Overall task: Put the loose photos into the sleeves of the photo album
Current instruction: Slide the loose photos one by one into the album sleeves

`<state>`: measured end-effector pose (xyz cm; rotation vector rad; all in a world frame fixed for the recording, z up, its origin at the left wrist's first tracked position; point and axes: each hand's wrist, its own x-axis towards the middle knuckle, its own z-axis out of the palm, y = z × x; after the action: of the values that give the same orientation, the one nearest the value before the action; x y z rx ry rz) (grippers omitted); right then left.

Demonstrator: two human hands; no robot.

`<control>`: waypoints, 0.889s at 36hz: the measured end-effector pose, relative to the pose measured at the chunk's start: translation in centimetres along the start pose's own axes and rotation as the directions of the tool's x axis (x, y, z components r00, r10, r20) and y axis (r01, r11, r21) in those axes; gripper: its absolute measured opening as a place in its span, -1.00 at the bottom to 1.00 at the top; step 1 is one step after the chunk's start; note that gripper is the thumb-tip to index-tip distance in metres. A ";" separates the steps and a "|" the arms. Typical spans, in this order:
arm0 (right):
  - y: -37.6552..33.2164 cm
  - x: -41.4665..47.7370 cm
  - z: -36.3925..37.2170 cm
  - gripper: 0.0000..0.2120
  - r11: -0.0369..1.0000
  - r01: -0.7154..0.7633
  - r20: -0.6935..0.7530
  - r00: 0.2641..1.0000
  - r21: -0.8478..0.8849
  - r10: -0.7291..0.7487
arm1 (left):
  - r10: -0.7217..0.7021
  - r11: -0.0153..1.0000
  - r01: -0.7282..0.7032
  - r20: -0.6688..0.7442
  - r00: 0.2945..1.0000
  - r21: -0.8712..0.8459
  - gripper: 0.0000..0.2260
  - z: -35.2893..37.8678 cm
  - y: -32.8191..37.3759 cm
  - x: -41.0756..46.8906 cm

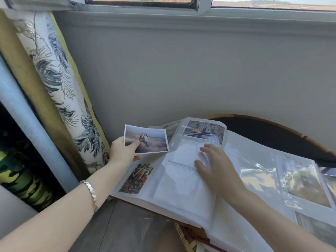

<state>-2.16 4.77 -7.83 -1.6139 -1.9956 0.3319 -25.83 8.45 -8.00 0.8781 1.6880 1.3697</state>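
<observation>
Grey wall (181, 70) under the window backs a dark tabletop (272, 133) where the photo album (181, 199) lies open. The left hand (121, 151) holds a loose photo (149, 140) just above the left page, its corner pinched between thumb and fingers (136, 158). The right hand (216, 168) rests flat on an empty sleeve, fingers spread.

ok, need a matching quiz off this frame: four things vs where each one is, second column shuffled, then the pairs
Things:
1. loose photo
2. right hand
3. bracelet
4. flower photo

Places:
A. on the wrist of the left hand
B. sleeved in the album, left page
C. pinched in the left hand
D. resting on a white album page

Pairs: 1-C, 2-D, 3-A, 4-B
</observation>
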 end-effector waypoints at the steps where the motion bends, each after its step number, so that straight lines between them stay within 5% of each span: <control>1: 0.0 0.0 0.0 -0.61 1.000 0.000 -0.005 1.000 0.002 0.000 | -0.019 1.000 0.019 0.025 0.999 0.000 -0.86 0.1 0.0 0.0; 9: 0.3 0.0 0.1 -0.64 1.000 0.021 -0.017 1.000 0.015 -0.021 | -0.194 0.976 0.154 0.295 0.936 0.152 -0.86 0.8 0.4 0.0; 20: 0.5 0.0 0.0 -0.62 0.998 0.023 -0.023 0.999 0.060 -0.022 | -0.273 0.928 0.121 0.423 0.864 0.351 -0.90 1.0 3.0 1.6; 32: 1.7 -1.0 -1.3 -0.52 0.951 -0.096 -0.015 0.994 0.295 0.106 | -0.385 0.920 0.260 0.549 0.742 0.294 -0.90 4.7 4.4 -1.0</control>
<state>0.05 4.07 -7.84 -1.5219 -1.7474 0.6093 -20.97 10.45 -4.13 0.9463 1.3924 0.5904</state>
